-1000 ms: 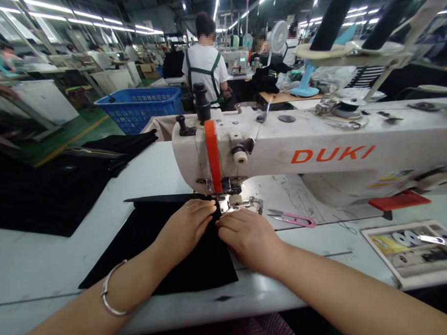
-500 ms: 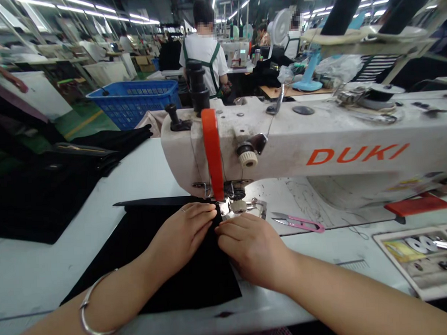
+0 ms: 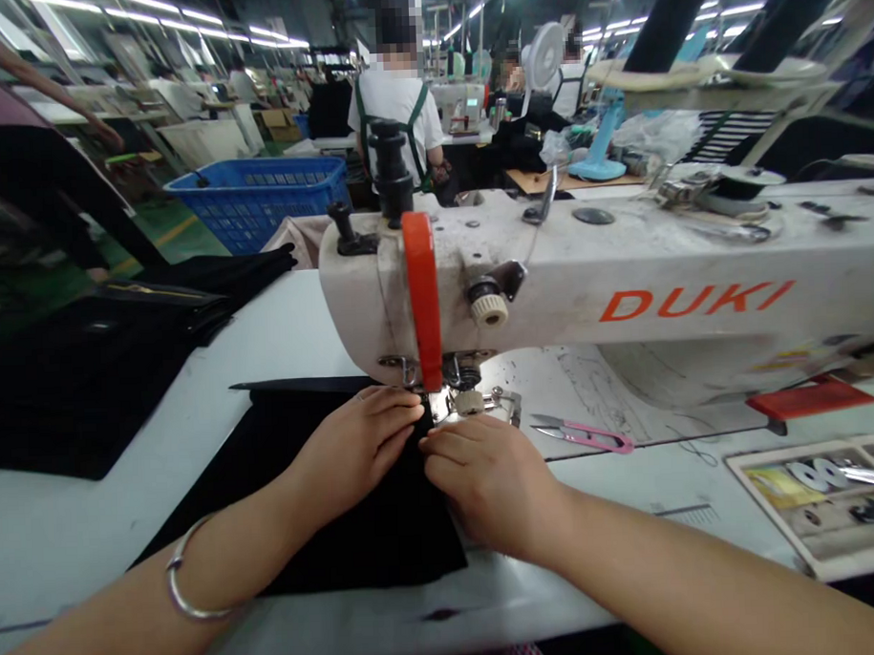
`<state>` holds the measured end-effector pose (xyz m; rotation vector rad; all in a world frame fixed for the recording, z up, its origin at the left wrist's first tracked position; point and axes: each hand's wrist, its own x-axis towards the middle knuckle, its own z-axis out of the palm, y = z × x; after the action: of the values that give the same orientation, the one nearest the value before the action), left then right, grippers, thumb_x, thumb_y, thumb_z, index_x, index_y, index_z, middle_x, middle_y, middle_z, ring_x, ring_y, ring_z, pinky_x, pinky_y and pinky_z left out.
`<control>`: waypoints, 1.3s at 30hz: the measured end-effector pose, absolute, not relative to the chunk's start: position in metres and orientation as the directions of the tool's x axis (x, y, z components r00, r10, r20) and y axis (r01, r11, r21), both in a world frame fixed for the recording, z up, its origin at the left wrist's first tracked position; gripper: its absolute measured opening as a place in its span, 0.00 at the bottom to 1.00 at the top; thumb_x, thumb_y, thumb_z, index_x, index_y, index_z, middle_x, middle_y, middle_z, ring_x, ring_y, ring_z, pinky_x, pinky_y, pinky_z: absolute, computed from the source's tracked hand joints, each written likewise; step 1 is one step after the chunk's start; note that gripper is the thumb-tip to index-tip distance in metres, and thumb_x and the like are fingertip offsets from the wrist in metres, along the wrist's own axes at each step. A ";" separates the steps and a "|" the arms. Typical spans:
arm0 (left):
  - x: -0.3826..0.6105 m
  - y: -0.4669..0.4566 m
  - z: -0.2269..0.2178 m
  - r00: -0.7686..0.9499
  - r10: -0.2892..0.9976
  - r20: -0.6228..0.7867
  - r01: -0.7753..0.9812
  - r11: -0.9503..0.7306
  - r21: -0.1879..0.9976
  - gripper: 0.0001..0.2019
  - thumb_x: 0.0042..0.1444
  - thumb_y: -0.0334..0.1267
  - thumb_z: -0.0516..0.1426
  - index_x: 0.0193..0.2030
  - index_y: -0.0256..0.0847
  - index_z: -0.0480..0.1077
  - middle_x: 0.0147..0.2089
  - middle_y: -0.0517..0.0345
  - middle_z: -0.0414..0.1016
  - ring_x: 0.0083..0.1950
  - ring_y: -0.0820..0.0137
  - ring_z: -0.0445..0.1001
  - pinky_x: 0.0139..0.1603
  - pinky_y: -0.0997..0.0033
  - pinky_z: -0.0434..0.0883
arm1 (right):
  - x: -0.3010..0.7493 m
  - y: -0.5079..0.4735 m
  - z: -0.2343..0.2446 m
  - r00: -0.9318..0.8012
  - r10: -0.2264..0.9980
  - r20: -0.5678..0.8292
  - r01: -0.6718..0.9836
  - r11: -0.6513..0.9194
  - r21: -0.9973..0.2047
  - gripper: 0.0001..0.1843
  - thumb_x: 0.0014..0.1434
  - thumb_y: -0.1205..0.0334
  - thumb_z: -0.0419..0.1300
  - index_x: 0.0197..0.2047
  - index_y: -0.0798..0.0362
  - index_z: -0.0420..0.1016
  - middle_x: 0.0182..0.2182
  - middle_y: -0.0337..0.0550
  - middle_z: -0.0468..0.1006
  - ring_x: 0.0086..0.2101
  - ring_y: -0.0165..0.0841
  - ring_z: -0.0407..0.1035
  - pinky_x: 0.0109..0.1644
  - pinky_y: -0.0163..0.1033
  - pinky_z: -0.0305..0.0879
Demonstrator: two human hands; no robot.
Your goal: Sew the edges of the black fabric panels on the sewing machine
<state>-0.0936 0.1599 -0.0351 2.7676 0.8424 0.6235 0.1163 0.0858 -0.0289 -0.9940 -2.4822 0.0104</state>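
- White tabletop [image 3: 214, 326] bearing everything, scuffed and pale.
- DUKI sewing machine [image 3: 551, 295] stands at its far side, head over the work.
- Black cloth panel [image 3: 358, 531] lies flat, its edge reaching the steel presser foot [image 3: 468, 401].
- Left hand [image 3: 355, 445] and right hand [image 3: 486, 488] rest on the cloth, fingers [image 3: 393, 410] extended and unclenched, pressing evenly, tips nearly meeting beside the foot.
- Pink-handled thread snips [image 3: 584, 437] lie just right, untouched.
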 end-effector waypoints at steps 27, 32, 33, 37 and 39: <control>-0.130 0.079 -0.025 0.611 0.772 0.176 0.591 -0.593 0.547 0.20 0.69 0.40 0.51 0.67 0.55 0.65 0.65 0.64 0.72 0.67 0.65 0.69 0.66 0.60 0.68 | 0.154 0.094 -0.014 -0.540 0.791 0.288 0.793 0.592 -0.140 0.09 0.68 0.59 0.58 0.36 0.52 0.74 0.37 0.44 0.74 0.37 0.37 0.67 0.39 0.42 0.62; -0.131 0.079 -0.018 0.519 0.837 0.172 0.602 -0.501 0.622 0.18 0.70 0.46 0.52 0.64 0.56 0.67 0.62 0.67 0.75 0.62 0.66 0.75 0.64 0.62 0.71 | 0.148 0.042 -0.008 -0.678 0.695 0.240 0.616 0.715 -0.329 0.09 0.66 0.55 0.60 0.42 0.52 0.74 0.35 0.42 0.74 0.35 0.37 0.65 0.39 0.43 0.61; -0.131 0.079 -0.018 0.521 0.836 0.171 0.604 -0.503 0.618 0.18 0.70 0.46 0.51 0.64 0.56 0.67 0.62 0.68 0.75 0.62 0.66 0.75 0.64 0.62 0.71 | 0.144 0.035 -0.009 -0.667 0.696 0.267 0.614 0.716 -0.333 0.08 0.66 0.58 0.59 0.45 0.53 0.74 0.35 0.42 0.74 0.35 0.37 0.65 0.38 0.43 0.61; -0.133 0.080 -0.017 0.507 0.845 0.172 0.632 -0.500 0.592 0.18 0.70 0.45 0.51 0.64 0.57 0.67 0.62 0.69 0.75 0.61 0.66 0.75 0.63 0.64 0.72 | 0.130 0.022 -0.018 -0.648 0.648 0.401 0.592 0.759 -0.270 0.10 0.68 0.70 0.53 0.49 0.57 0.73 0.34 0.43 0.75 0.31 0.35 0.64 0.36 0.42 0.60; -0.134 0.081 -0.016 0.497 0.850 0.175 0.647 -0.497 0.578 0.18 0.69 0.46 0.51 0.63 0.58 0.68 0.61 0.70 0.76 0.61 0.67 0.76 0.63 0.66 0.73 | 0.126 0.021 -0.021 -0.659 0.606 0.446 0.563 0.790 -0.241 0.10 0.68 0.71 0.53 0.49 0.58 0.74 0.33 0.42 0.76 0.30 0.34 0.64 0.34 0.42 0.60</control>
<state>-0.1337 0.0809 -0.0157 2.3041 1.2360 0.6221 0.1262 0.0210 -0.0208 -0.8702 -2.4655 0.1111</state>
